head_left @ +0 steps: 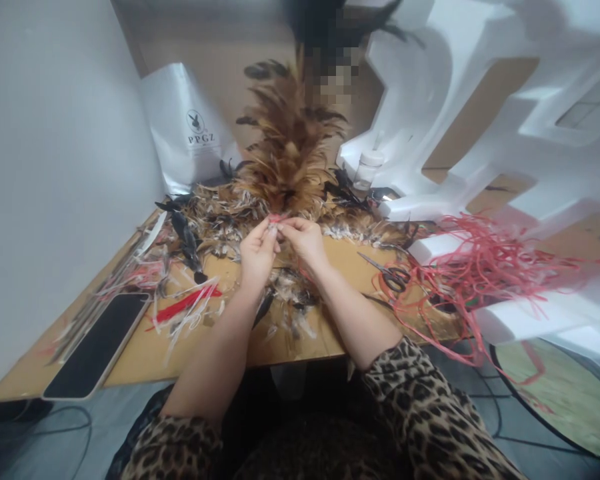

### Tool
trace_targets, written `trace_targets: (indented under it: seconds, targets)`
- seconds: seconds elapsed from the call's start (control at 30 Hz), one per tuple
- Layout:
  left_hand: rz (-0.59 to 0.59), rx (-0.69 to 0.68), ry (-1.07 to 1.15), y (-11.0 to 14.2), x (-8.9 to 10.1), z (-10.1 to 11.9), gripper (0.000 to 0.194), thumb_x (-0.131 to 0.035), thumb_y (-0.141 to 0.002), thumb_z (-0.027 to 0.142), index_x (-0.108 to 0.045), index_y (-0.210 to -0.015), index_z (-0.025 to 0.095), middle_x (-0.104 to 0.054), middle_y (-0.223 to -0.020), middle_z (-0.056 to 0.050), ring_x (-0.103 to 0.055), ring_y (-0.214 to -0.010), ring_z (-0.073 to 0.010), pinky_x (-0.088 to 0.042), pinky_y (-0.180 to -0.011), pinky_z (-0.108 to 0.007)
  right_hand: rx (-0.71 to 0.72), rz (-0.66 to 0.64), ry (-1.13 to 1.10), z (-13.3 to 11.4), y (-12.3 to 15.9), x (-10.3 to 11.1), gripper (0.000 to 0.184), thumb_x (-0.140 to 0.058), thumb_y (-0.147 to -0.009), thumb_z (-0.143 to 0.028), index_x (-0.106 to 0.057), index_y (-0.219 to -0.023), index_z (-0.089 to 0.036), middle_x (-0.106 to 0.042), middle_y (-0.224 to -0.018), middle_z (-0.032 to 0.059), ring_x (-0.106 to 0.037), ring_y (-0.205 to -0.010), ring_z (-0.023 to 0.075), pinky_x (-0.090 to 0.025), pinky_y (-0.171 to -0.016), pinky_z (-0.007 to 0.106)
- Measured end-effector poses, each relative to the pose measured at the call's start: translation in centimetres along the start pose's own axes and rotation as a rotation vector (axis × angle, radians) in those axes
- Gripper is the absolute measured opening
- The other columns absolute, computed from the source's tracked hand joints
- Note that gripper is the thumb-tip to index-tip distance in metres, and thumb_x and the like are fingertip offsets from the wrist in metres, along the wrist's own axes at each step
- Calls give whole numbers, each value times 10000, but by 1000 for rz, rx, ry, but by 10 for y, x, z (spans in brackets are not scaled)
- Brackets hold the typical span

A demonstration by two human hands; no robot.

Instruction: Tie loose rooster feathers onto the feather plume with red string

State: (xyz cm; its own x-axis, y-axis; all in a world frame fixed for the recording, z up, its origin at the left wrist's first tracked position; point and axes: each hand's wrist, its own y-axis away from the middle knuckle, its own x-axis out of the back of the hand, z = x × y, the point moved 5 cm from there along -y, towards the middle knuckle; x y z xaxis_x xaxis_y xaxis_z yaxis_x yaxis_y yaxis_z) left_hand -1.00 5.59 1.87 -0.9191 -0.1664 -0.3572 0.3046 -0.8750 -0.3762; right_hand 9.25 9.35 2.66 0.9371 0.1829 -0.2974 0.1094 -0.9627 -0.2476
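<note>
A tall bundle of brown feathers stands upright in front of me, with darker tips at its top. My left hand is closed in a pinch at the base of this bundle. Right beside it, my right hand has its fingers pressed together on a red ribbon at the same spot. The fingertips of both hands nearly meet, and the quill ends are mostly hidden behind them. Loose feathers lie on the table below my wrists.
Brown feathers lie across the cardboard-coloured table. At left are a phone, red strips and a white bag. Scissors, tangled red ribbon, a jar and white foam shapes are at right.
</note>
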Motion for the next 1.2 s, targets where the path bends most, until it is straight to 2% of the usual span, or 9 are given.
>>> trace_targets:
  seconds: [0.1, 0.27, 0.37, 0.47, 0.67, 0.83, 1.03, 1.1, 1.2]
  targets:
    - [22, -31, -56, 1, 2, 4, 412, -714, -718, 315, -667, -1096, 159, -573, -563, 26, -448, -454, -46, -350, -422, -161, 25, 13, 26, -4, 3, -2, 178, -698, -631, -312, -667, -683, -145, -628, -613, -5, -555, -577, 99, -447, -601, 239]
    - [7, -22, -79, 1, 2, 6, 412, -705, -721, 317, -670, -1093, 145, -585, -561, 21, -492, -466, -57, -400, -444, -167, 50, -37, 8, -10, 9, -6, 193, -694, -662, -343, -660, -673, -154, -607, -574, -8, -535, -528, 97, -431, -563, 244]
    - [15, -3, -71, -1, 3, 5, 415, -731, -687, 303, -681, -1065, 141, -607, -584, 13, -506, -470, -58, -412, -452, -170, 33, 3, -8, -8, 7, -4, 202, -725, -636, -342, -655, -652, -153, -602, -563, -13, -520, -512, 88, -417, -541, 234]
    - [-10, 25, -19, -4, 4, 5, 392, -751, -660, 301, -701, -1017, 147, -605, -574, 11, -509, -482, -57, -400, -451, -163, 30, 3, -7, -5, 3, -1, 221, -757, -606, -347, -667, -657, -152, -630, -609, -9, -542, -549, 87, -431, -570, 227]
    - [-3, 146, 111, -7, 4, 5, 295, -758, -639, 320, -718, -873, 145, -607, -628, -6, -456, -459, -34, -293, -380, -148, -16, -102, -96, 2, 1, -4, 282, -757, -603, -411, -653, -659, -154, -639, -617, -2, -565, -545, 103, -481, -592, 257]
    - [57, 162, 59, -8, 8, 3, 236, -758, -623, 321, -698, -729, 119, -571, -569, -3, -429, -441, -31, -259, -363, -141, 40, -55, 87, 2, -2, -3, 284, -737, -621, -419, -681, -695, -151, -655, -653, 4, -574, -602, 107, -472, -639, 248]
    - [72, 175, 81, -10, 12, 6, 213, -768, -609, 287, -677, -693, 114, -560, -566, -2, -419, -436, -29, -244, -349, -135, 87, -40, 249, -8, 1, -2, 276, -689, -670, -418, -659, -682, -144, -624, -644, -7, -528, -606, 93, -417, -616, 222]
    - [57, 216, 116, -11, 13, 6, 204, -771, -612, 266, -659, -675, 109, -549, -562, -2, -416, -433, -29, -234, -344, -132, 69, -66, 331, -11, 1, 3, 318, -666, -689, -454, -648, -648, -138, -578, -584, -19, -480, -560, 81, -375, -571, 216]
    - [53, 281, 173, -13, 15, 4, 191, -772, -622, 222, -630, -659, 99, -544, -575, -6, -413, -433, -26, -231, -341, -125, -28, -181, 469, -10, -4, 22, 376, -646, -691, -498, -652, -610, -130, -523, -503, -29, -416, -497, 71, -325, -522, 218]
